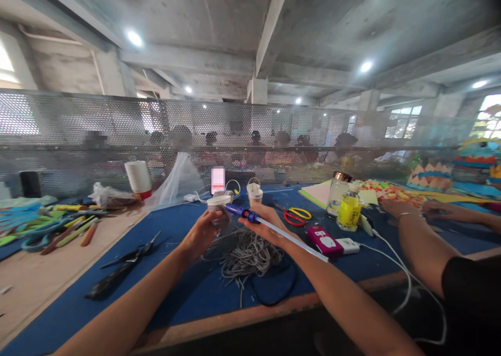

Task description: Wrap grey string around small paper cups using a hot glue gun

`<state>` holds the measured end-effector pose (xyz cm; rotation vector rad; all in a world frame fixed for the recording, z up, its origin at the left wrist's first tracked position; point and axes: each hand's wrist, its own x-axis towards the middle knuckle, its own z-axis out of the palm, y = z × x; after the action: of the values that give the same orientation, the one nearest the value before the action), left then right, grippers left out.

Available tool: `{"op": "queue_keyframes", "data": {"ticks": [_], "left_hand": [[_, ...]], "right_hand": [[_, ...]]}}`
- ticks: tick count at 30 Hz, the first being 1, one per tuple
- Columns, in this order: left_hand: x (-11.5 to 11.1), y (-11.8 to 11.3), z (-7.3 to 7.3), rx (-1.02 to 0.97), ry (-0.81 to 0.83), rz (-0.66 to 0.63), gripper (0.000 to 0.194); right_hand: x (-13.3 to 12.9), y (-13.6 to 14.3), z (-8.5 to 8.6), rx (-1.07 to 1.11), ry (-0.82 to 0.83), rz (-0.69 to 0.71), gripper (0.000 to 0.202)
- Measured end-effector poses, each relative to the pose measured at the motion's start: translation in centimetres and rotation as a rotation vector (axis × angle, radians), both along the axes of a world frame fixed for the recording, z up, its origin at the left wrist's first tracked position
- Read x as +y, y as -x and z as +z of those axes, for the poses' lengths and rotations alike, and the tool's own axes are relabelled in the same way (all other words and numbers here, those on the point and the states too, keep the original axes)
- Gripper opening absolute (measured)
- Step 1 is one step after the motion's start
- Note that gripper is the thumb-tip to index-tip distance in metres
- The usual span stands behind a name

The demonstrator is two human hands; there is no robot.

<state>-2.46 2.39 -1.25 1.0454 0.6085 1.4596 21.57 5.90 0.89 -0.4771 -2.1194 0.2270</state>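
My left hand (201,235) is closed around a small white paper cup (219,201), held upright above the blue table mat. In my right hand (272,225) is a blue hot glue gun (238,210), its tip close to the cup; whether they touch I cannot tell. A long translucent glue stick (295,238) juts from the gun's back over my right forearm. Beneath both hands lies a tangled heap of grey cord (250,257). Just behind them stands another white cup (255,194) with a thin looped handle.
Black pliers (129,264) lie left, red-and-yellow scissors (296,216) right. Beyond are a glass jar (334,194), a yellow-labelled bottle (349,210), a magenta box (324,242) and a charger with white cable. Stacked cups (138,177) stand back left. A co-worker's arms (420,241) reach in at right.
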Motion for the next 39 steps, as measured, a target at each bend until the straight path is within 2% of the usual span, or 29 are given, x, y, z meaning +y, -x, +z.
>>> {"op": "queue_keyframes", "data": {"ticks": [39], "left_hand": [[0.01, 0.3, 0.07, -0.02, -0.004, -0.082, 0.022]], "right_hand": [[-0.4, -0.44, 0.6, 0.032, 0.027, 0.011, 0.037]]}}
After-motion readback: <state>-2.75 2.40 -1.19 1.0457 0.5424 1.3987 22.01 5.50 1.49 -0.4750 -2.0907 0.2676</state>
